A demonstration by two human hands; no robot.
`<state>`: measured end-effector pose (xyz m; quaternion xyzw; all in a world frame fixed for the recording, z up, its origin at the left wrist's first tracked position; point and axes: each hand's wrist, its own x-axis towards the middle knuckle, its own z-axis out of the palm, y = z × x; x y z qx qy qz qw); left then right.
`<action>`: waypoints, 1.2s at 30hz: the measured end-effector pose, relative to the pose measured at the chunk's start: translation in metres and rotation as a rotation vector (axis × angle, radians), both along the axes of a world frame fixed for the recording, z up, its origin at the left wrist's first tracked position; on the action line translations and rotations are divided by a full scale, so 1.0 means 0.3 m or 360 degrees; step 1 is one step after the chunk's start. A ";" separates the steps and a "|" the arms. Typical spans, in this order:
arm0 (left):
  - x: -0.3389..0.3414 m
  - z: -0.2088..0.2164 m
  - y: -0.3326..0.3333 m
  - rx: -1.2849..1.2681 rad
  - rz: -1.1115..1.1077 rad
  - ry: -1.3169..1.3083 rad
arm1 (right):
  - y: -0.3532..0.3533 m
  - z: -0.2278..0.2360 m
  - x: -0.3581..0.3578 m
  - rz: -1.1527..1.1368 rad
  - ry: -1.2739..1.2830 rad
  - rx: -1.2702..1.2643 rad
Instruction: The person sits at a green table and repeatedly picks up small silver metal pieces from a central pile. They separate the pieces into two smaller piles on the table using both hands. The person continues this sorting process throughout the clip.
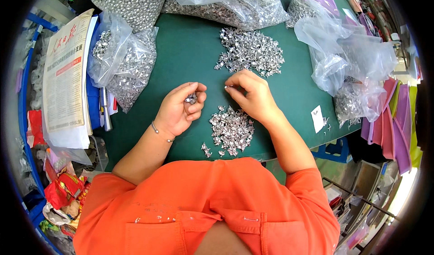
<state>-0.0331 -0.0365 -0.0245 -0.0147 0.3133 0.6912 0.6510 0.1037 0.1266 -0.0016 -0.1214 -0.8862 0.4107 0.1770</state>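
Small metal pieces are gleaming silver in the curled fingers of the left hand, bright highlights breaking up their dark, irregular outlines. Similar pieces, pronged and angular, are lying in a near pile between the forearms and in a broader far pile beyond the right hand, both resting on the dark green surface. The left hand is turning its palm inward and grasping its few pieces loosely, its forearm slanting up from the lower left and wearing a thin bracelet. The right hand is hovering opposite, wrist bending inward, thumb and forefinger nearly meeting; whether it is grasping a piece, I cannot tell.
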 end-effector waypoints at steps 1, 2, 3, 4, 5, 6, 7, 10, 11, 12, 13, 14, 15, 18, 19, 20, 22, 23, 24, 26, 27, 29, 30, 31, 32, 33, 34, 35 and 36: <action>0.002 -0.002 0.001 -0.0007 0.0001 0.0001 | 0.012 0.012 0.016 0.0123 -0.0010 -0.0102; 0.002 -0.004 -0.003 -0.0019 0.0015 0.0003 | 0.023 0.028 0.026 0.0259 -0.0020 -0.0210; 0.002 -0.007 -0.005 -0.0016 0.0030 0.0007 | 0.034 0.067 0.036 0.0452 -0.0289 -0.0425; 0.003 -0.007 -0.001 -0.0014 0.0026 0.0013 | 0.046 0.097 0.041 0.0630 -0.0483 -0.0569; 0.005 -0.006 0.001 -0.0012 0.0023 0.0020 | 0.046 0.085 0.030 0.0626 -0.0338 -0.0347; 0.008 -0.007 -0.001 -0.0013 0.0025 0.0013 | 0.042 0.066 0.010 0.0620 -0.0193 -0.0124; 0.008 -0.004 0.004 -0.0012 0.0016 0.0014 | 0.032 0.048 -0.020 0.0461 -0.0079 0.0191; 0.003 0.000 0.001 -0.0018 0.0026 0.0017 | 0.015 -0.005 -0.086 0.0160 0.0129 0.0857; -0.001 0.001 -0.001 -0.0020 0.0028 0.0015 | 0.021 -0.023 -0.087 0.0168 0.0102 0.0899; -0.003 0.005 -0.001 -0.0007 0.0018 0.0004 | 0.028 -0.029 -0.085 0.0174 0.0074 0.0942; -0.003 0.003 -0.002 0.0002 0.0018 -0.0010 | 0.031 -0.014 -0.064 0.0191 -0.0019 0.0830; 0.001 0.000 0.001 0.0016 0.0002 -0.0036 | 0.047 0.004 -0.027 0.0246 -0.0099 0.0704; -0.001 -0.001 0.004 0.0011 0.0003 -0.0027 | 0.067 0.022 0.011 0.0298 -0.0178 0.0577; 0.008 -0.009 0.004 0.0001 0.0020 -0.0022 | 0.111 0.023 0.103 0.0013 0.0066 0.0095; 0.007 -0.006 0.001 -0.0001 0.0024 -0.0016 | 0.127 0.026 0.129 -0.0190 0.0069 0.0061; 0.006 -0.007 -0.001 -0.0004 0.0030 -0.0008 | 0.141 0.029 0.151 -0.0393 0.0072 0.0029; 0.005 -0.008 0.000 -0.0003 0.0023 0.0008 | 0.137 0.015 0.178 -0.0574 0.0003 -0.0064; 0.006 -0.005 0.003 -0.0006 0.0021 0.0017 | 0.125 0.020 0.181 -0.0546 -0.0069 -0.0035; 0.007 -0.004 0.005 -0.0008 0.0020 0.0026 | 0.112 0.022 0.179 -0.0517 -0.0141 -0.0005; 0.006 -0.008 0.004 -0.0014 0.0020 0.0044 | 0.070 0.008 0.150 -0.0473 -0.0137 0.0215; 0.006 -0.008 0.003 -0.0015 0.0021 0.0053 | 0.064 -0.012 0.141 -0.0434 -0.0122 0.0429; 0.003 -0.006 0.004 -0.0013 0.0022 0.0048 | 0.062 -0.025 0.133 -0.0371 -0.0094 0.0621; 0.003 -0.004 0.004 -0.0013 0.0018 0.0038 | 0.061 -0.024 0.136 -0.0390 -0.0060 0.0591; 0.004 -0.005 0.004 -0.0014 0.0018 0.0025 | 0.061 -0.025 0.141 -0.0405 -0.0029 0.0562; 0.004 -0.005 0.004 -0.0017 0.0019 0.0027 | 0.061 -0.026 0.146 -0.0420 0.0002 0.0533; 0.003 -0.004 0.004 -0.0021 0.0020 0.0028 | 0.054 -0.024 0.154 -0.0503 -0.0036 0.0142; 0.004 -0.005 0.004 -0.0022 0.0021 0.0027 | 0.044 -0.021 0.165 -0.0581 -0.0075 -0.0246; 0.005 -0.007 0.003 -0.0021 0.0023 0.0029 | 0.038 -0.019 0.175 -0.0654 -0.0114 -0.0636; 0.005 -0.009 0.003 -0.0020 0.0026 0.0032 | 0.039 -0.019 0.183 -0.0614 -0.0062 -0.0808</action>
